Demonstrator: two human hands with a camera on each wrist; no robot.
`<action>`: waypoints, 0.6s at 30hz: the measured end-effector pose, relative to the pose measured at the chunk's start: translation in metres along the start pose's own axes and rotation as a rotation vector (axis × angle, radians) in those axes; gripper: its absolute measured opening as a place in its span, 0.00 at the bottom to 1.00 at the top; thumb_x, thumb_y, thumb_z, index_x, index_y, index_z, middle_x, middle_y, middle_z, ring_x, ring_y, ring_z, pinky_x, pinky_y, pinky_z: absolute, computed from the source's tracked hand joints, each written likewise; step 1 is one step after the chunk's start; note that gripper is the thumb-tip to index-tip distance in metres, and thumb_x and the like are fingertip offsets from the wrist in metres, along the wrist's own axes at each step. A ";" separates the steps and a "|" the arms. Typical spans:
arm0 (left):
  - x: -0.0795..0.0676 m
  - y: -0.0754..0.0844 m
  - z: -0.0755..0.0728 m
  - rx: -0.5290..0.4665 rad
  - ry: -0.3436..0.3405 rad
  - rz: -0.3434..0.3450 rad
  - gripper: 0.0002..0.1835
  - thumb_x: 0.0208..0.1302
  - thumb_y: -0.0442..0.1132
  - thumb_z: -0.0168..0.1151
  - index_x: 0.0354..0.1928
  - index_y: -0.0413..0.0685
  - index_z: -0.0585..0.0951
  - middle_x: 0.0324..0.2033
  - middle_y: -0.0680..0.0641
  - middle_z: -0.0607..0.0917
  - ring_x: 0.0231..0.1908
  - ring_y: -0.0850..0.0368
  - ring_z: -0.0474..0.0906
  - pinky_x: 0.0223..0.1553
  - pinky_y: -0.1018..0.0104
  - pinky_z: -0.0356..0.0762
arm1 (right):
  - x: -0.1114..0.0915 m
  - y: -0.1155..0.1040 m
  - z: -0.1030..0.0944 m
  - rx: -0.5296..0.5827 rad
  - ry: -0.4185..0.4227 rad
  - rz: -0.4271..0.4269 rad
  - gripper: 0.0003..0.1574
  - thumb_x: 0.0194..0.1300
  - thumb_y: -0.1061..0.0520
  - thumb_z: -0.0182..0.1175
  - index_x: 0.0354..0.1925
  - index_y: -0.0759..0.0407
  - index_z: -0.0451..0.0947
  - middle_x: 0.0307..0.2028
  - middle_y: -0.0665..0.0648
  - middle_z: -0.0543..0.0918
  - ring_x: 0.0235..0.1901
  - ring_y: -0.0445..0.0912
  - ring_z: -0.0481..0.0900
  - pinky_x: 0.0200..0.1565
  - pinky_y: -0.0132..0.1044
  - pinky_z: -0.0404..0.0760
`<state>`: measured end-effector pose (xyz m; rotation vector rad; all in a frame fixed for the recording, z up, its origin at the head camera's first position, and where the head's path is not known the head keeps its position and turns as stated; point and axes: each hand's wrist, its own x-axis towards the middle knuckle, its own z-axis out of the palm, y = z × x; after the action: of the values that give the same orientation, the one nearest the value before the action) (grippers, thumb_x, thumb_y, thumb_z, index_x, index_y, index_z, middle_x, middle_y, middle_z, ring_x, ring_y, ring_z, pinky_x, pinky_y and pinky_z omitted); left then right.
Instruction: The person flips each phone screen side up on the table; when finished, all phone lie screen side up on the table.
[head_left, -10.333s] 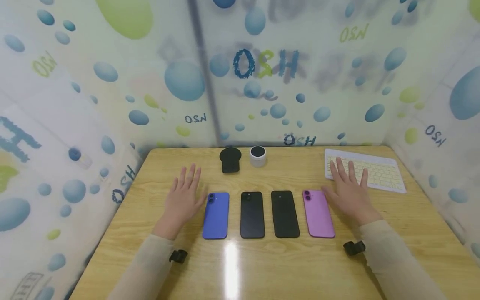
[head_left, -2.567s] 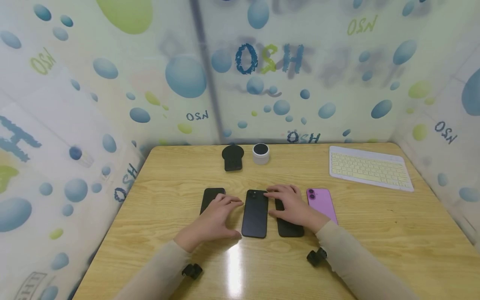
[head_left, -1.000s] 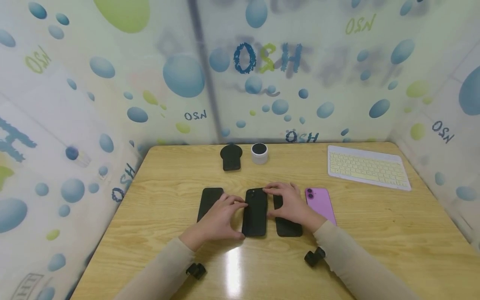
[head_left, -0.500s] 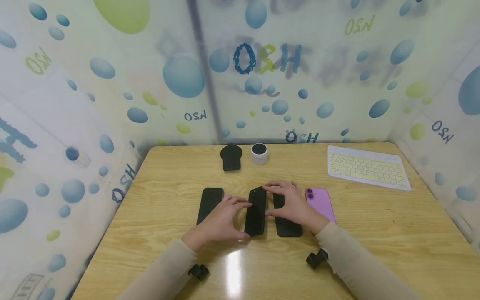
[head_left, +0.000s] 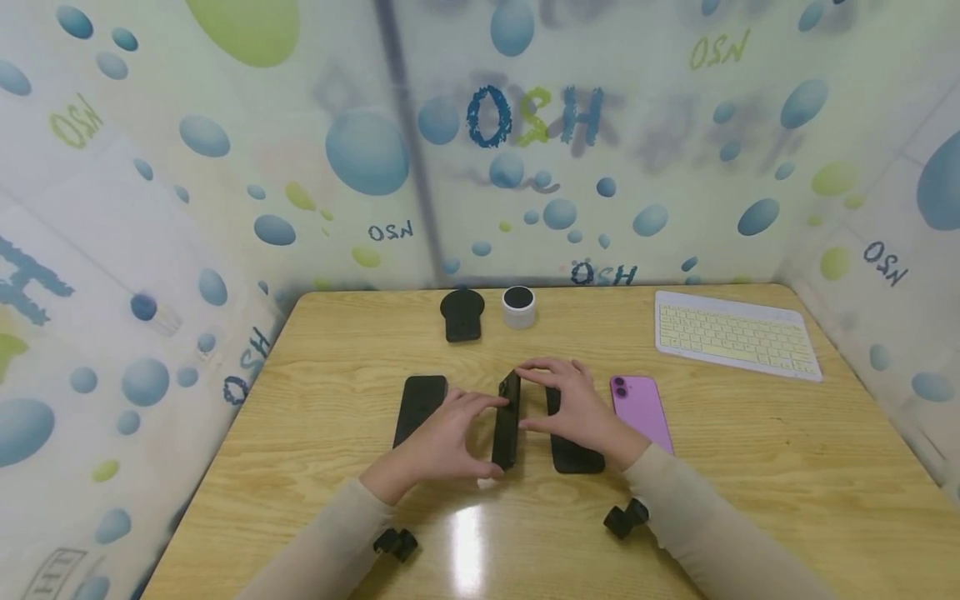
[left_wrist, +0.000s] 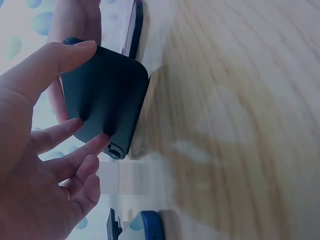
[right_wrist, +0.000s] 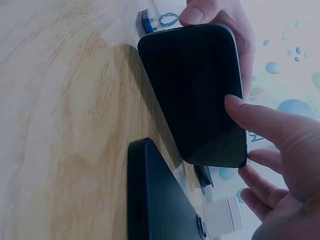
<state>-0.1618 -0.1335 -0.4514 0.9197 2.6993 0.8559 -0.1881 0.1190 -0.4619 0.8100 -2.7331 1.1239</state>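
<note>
Black phone [head_left: 507,419], the second of four in the row, stands on its long edge on the wooden table [head_left: 750,450], tipped up between both hands. The left hand [head_left: 444,433] has its thumb under the near end and its fingertips against the phone's back; the left wrist view shows that back [left_wrist: 102,95] with the fingers curled lightly onto it. The right hand [head_left: 570,408] pinches the far end, fingers over the top edge and thumb on the glass side, which the right wrist view shows as a dark screen [right_wrist: 195,90].

Turning it well, I judge, calls for keeping the lower edge planted as a pivot, letting the screen side come down slowly to the left, and not sliding it into its neighbours.

Just left lies a phone with its dark screen up [head_left: 420,408]; just right, partly under the right hand, lies another black phone [head_left: 573,454], then a purple phone [head_left: 641,412]. At the table's far edge sit a black stand [head_left: 461,315] and a small white cylinder [head_left: 518,307]; a white keyboard [head_left: 735,335] lies far right. Bubble-printed panels [head_left: 225,167] enclose the table on three sides.
</note>
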 end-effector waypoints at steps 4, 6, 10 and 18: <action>-0.002 0.001 -0.003 -0.032 0.003 -0.001 0.50 0.46 0.54 0.83 0.73 0.56 0.72 0.67 0.54 0.78 0.58 0.52 0.70 0.57 0.53 0.76 | 0.001 -0.003 0.001 0.023 -0.004 -0.006 0.49 0.49 0.49 0.83 0.68 0.55 0.78 0.68 0.59 0.77 0.71 0.59 0.69 0.71 0.75 0.46; -0.002 0.001 -0.005 -0.034 0.006 0.000 0.49 0.47 0.55 0.83 0.73 0.57 0.72 0.67 0.55 0.78 0.57 0.53 0.70 0.57 0.55 0.76 | 0.002 -0.004 0.002 0.033 -0.001 -0.013 0.49 0.49 0.49 0.83 0.68 0.55 0.78 0.68 0.59 0.77 0.71 0.59 0.69 0.71 0.75 0.46; -0.004 0.001 -0.009 -0.018 0.024 0.009 0.49 0.47 0.55 0.83 0.73 0.59 0.72 0.67 0.58 0.77 0.56 0.53 0.71 0.55 0.55 0.76 | 0.004 -0.004 0.006 0.040 0.009 -0.023 0.49 0.49 0.49 0.83 0.68 0.56 0.77 0.68 0.58 0.77 0.71 0.59 0.69 0.70 0.76 0.46; -0.010 -0.001 -0.019 0.031 0.056 0.040 0.49 0.46 0.54 0.84 0.72 0.55 0.73 0.68 0.55 0.78 0.55 0.56 0.69 0.55 0.54 0.76 | 0.011 -0.010 0.013 0.036 0.005 -0.022 0.50 0.49 0.45 0.83 0.68 0.53 0.78 0.68 0.54 0.77 0.72 0.56 0.69 0.71 0.75 0.46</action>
<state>-0.1606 -0.1491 -0.4364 0.9730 2.7577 0.8632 -0.1908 0.0994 -0.4620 0.8375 -2.7005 1.1730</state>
